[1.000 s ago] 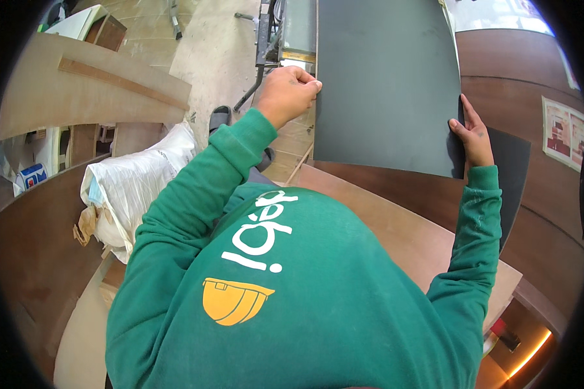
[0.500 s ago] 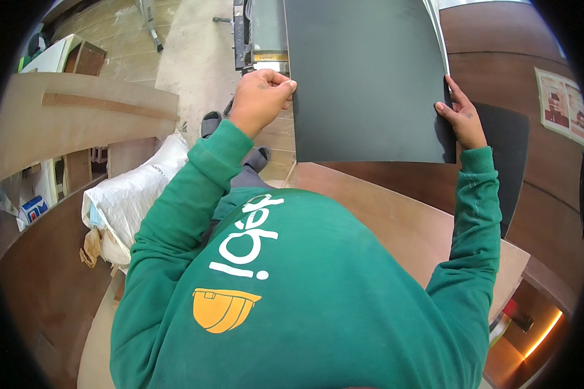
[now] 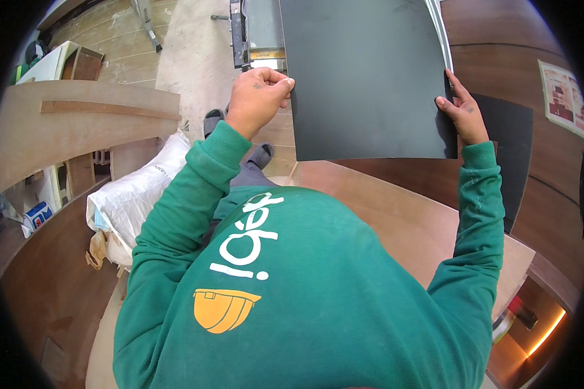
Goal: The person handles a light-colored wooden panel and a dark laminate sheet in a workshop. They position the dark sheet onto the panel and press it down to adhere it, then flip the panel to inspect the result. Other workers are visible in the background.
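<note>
A large dark grey sheet [image 3: 370,84] is held up in front of me by its two side edges. My left hand [image 3: 258,100] pinches the left edge between thumb and fingers. At the right edge, my right hand [image 3: 462,113] grips with the thumb on the dark face and the fingers along the side. A pale layer shows along the sheet's upper right edge, so its back looks white. The top of the sheet runs out of view. Behind its left side stands a machine [image 3: 266,32] with a grey surface and dark frame, partly hidden.
A black panel [image 3: 509,149] leans against brown boards at right. A light wooden board [image 3: 383,188] lies below the sheet. To the left are a white sack [image 3: 136,178] and a curved wooden board [image 3: 97,120]. A printed picture sheet [image 3: 564,97] hangs far right.
The view has shifted slightly. The dark sheet sits a little higher and to the left at its upper part, with both hands keeping the same hold.
</note>
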Motion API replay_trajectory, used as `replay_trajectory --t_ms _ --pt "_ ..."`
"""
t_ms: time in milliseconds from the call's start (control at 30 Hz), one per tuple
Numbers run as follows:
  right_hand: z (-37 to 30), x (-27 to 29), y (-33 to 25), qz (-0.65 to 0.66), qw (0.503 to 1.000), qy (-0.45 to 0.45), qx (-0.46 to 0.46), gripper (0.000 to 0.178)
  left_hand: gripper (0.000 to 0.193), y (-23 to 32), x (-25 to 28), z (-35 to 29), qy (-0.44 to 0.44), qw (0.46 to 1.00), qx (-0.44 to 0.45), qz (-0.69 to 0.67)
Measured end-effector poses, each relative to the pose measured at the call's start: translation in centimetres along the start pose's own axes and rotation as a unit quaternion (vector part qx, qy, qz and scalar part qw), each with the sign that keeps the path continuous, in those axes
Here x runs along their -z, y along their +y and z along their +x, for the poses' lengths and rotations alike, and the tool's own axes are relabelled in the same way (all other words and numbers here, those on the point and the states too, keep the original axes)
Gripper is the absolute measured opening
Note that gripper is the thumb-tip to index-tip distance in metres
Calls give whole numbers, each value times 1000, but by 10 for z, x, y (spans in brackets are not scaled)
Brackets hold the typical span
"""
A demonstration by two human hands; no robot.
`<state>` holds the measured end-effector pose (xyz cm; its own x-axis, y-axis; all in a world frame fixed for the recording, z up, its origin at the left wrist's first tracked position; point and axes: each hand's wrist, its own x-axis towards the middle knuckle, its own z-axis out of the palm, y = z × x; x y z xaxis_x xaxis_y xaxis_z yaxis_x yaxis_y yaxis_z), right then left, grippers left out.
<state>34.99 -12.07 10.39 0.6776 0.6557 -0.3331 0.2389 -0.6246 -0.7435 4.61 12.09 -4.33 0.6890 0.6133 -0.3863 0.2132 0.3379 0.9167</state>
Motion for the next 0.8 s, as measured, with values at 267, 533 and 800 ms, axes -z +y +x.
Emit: replay_trajectory --t_ms 267,533,800 --pt "0 0 2 -4 1000 -1 -20 78 18 4 0 -1 4 1000 15 0" --pt "4 3 17 31 999 -3 29 76 17 0 2 2 -10 1000 4 10" --pt "-5 -2 2 35 999 -2 15 78 15 4 2 -2 -10 1000 16 -18"
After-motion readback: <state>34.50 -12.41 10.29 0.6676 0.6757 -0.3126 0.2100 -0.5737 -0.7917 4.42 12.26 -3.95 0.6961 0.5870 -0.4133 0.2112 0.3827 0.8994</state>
